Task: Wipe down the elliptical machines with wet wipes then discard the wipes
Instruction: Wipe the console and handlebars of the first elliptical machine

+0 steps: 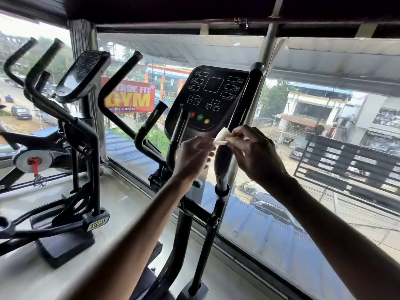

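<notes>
A black elliptical machine stands right in front of me, its console point(213, 98) carrying red, green and yellow buttons. Just below the console's lower edge, a small folded white wet wipe point(220, 136) is held between both hands. My right hand point(253, 152) pinches the wipe's right side with fingers and thumb. My left hand point(192, 155) is blurred and holds the wipe's left edge. A second black elliptical point(82, 131) stands to the left with its own console point(83, 74).
A large glass window point(313, 148) runs behind the machines, overlooking a street. Curved black handlebars point(114, 87) rise between the two machines. A spin bike with a flywheel point(33, 160) sits at far left. Pale floor point(121, 204) lies between the machine bases.
</notes>
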The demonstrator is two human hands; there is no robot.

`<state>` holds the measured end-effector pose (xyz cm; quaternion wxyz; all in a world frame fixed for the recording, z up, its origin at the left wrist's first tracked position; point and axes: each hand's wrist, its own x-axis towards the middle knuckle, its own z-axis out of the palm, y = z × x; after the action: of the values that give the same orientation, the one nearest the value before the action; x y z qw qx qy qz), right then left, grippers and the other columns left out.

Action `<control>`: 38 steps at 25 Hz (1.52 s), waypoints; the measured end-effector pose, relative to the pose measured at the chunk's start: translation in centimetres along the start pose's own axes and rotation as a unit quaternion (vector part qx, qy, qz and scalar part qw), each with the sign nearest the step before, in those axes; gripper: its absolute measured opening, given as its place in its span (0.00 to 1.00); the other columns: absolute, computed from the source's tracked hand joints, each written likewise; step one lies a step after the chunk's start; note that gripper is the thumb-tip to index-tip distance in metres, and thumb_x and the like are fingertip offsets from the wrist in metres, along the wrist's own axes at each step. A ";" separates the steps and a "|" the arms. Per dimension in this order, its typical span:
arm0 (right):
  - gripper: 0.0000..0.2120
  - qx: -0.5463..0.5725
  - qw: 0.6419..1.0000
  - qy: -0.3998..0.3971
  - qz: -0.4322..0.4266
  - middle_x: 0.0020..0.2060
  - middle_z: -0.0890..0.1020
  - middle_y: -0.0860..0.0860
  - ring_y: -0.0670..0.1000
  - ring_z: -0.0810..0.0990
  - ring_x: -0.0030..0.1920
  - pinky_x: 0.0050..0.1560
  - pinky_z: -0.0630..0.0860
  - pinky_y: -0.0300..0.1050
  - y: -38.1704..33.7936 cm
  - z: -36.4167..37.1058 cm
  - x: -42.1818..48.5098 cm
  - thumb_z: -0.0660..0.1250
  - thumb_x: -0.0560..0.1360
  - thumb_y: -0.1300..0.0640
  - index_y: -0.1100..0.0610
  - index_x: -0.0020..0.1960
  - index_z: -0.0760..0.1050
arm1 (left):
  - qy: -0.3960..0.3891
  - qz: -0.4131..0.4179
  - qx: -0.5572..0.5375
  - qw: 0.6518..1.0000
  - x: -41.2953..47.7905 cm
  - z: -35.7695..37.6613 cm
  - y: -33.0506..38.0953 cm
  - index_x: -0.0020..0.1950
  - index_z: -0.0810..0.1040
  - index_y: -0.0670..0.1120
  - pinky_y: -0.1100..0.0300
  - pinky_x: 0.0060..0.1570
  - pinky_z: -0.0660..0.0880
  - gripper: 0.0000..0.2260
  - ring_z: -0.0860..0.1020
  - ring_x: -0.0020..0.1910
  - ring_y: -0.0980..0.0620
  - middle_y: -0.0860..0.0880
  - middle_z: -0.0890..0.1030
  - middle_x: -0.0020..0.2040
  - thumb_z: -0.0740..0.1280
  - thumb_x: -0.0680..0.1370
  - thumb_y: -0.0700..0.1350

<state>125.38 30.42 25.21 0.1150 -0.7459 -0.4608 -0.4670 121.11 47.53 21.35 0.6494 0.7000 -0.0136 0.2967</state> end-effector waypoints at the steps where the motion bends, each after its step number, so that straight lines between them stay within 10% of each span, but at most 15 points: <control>1: 0.07 -0.011 1.000 -0.009 -0.011 0.48 0.81 0.55 0.55 0.80 0.46 0.42 0.81 0.47 -0.2 0.2 -0.1 0.70 0.79 0.59 0.61 0.52 0.84 | -0.012 0.000 0.004 1.000 -0.6 0.0 -0.8 0.48 0.83 0.52 0.52 0.50 0.83 0.08 0.85 0.46 0.49 0.51 0.86 0.44 0.70 0.78 0.39; 14: 0.06 -0.048 0.997 -0.029 -0.051 0.48 0.82 0.54 0.54 0.79 0.46 0.47 0.77 0.42 -1.9 1.1 -1.2 0.69 0.79 0.61 0.62 0.51 0.84 | -0.004 0.145 -0.030 0.989 -1.8 0.2 -6.3 0.56 0.84 0.41 0.70 0.47 0.77 0.10 0.83 0.46 0.63 0.48 0.86 0.50 0.70 0.77 0.32; 21: 0.06 -0.076 0.996 -0.036 -0.032 0.48 0.82 0.55 0.56 0.79 0.45 0.46 0.79 0.44 -3.6 2.0 -2.4 0.69 0.80 0.62 0.63 0.53 0.83 | -0.132 0.030 -0.120 0.983 -0.6 -1.8 -6.0 0.52 0.82 0.51 0.70 0.46 0.77 0.18 0.85 0.50 0.58 0.53 0.87 0.47 0.63 0.79 0.29; 26: 0.08 -0.115 0.992 0.033 0.027 0.49 0.82 0.57 0.57 0.78 0.47 0.49 0.76 0.43 -4.0 2.7 -2.8 0.67 0.81 0.62 0.64 0.54 0.83 | -0.196 -0.057 -0.288 0.935 0.7 -2.9 -5.6 0.51 0.84 0.41 0.55 0.58 0.80 0.16 0.83 0.55 0.43 0.39 0.85 0.53 0.57 0.78 0.43; 38: 0.08 -0.121 0.968 0.170 0.137 0.46 0.84 0.57 0.55 0.82 0.42 0.46 0.78 0.40 -7.3 7.2 -7.2 0.72 0.76 0.66 0.61 0.54 0.85 | -0.232 -0.027 -0.089 0.968 3.2 -2.5 0.3 0.52 0.82 0.46 0.59 0.50 0.82 0.09 0.85 0.45 0.54 0.51 0.86 0.45 0.62 0.83 0.43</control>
<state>122.89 34.58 13.70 0.1630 -0.7200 -0.2684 -0.6188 122.64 50.93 22.96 0.6961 0.6890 -0.1717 0.1059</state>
